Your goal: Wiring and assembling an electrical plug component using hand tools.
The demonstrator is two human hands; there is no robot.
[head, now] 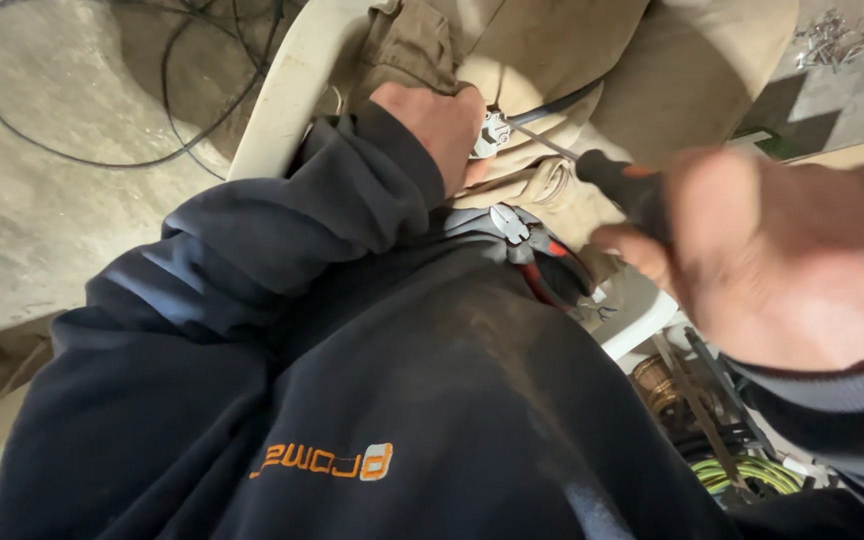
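Observation:
My left hand (437, 130) is closed around a small white plastic electrical part (493, 132) over my lap, most of the part hidden by the fingers. A dark cable (552, 105) runs out of it to the right. My right hand (782, 255), close to the camera and blurred, grips the black handle of a screwdriver (620, 185); its thin metal shaft points left and its tip meets the white part. Red-handled cutting pliers (527, 245) lie on my lap just below both hands.
I sit on a white plastic chair (282, 90) in beige trousers and a dark sweatshirt. Black cables (72, 150) loop on the concrete floor at left. Coils of wire, yellow-green cable (747, 472) and tools lie at lower right. Small metal scraps (832, 40) sit top right.

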